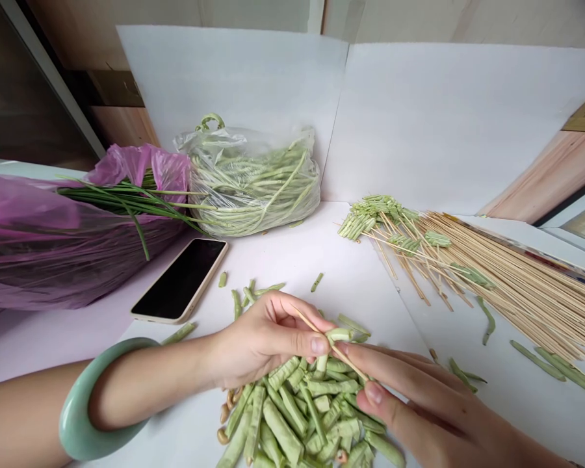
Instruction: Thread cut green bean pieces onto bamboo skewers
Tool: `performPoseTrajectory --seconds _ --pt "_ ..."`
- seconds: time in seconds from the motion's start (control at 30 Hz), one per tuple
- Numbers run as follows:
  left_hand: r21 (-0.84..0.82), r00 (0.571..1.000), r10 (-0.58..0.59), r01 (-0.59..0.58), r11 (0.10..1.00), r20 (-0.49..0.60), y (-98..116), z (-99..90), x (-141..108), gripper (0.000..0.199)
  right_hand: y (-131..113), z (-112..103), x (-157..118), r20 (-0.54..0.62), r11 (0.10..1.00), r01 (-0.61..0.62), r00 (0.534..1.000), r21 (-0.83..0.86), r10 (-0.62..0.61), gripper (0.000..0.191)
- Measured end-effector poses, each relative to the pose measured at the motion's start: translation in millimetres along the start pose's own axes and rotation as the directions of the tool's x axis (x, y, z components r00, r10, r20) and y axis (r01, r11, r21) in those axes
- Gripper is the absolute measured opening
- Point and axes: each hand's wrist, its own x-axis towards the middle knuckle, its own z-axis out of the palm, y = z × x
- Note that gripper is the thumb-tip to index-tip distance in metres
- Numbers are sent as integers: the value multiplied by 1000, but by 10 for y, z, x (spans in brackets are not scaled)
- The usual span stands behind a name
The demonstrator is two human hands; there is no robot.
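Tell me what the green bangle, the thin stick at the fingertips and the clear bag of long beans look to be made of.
Bangle: possibly jade, though glass or plastic could look alike; pale green, smooth, glossy.
Thin stick: probably bamboo or another wood; tan, seemingly uncoated.
Clear bag: most likely thin plastic film; see-through, crinkled, with shiny highlights.
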Motion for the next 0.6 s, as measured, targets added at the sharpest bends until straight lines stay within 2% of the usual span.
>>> performPoseTrajectory --seconds 0.07,0.13,0.2,0.27,0.37,0.47,0.6 --pt "-16 999 33 -33 999 -3 7 -11 11 17 19 7 -22 -61 999 -34 997 31 36 40" --pt "-38 997 72 -73 997 -31 17 -26 28 16 35 -16 -11 -129 1000 -5 992 18 7 32" --pt "-56 991 106 -111 992 -87 31 -45 49 16 46 -61 14 -167 999 30 985 -32 -35 30" --pt "-66 985 123 -132 989 -119 45 -64 66 16 53 -104 25 -179 1000 7 984 -31 -13 30" --pt "-80 989 114 -122 989 -93 60 -72 70 17 48 -117 -5 -149 998 -21 988 53 29 28" --pt "-75 994 93 -97 992 -58 61 -48 53 17 27 -82 -46 -72 998 -37 997 54 41 24" --pt "-19 998 54 -55 998 -38 45 -30 45 17 -3 -54 -36 -74 994 -8 997 110 16 24"
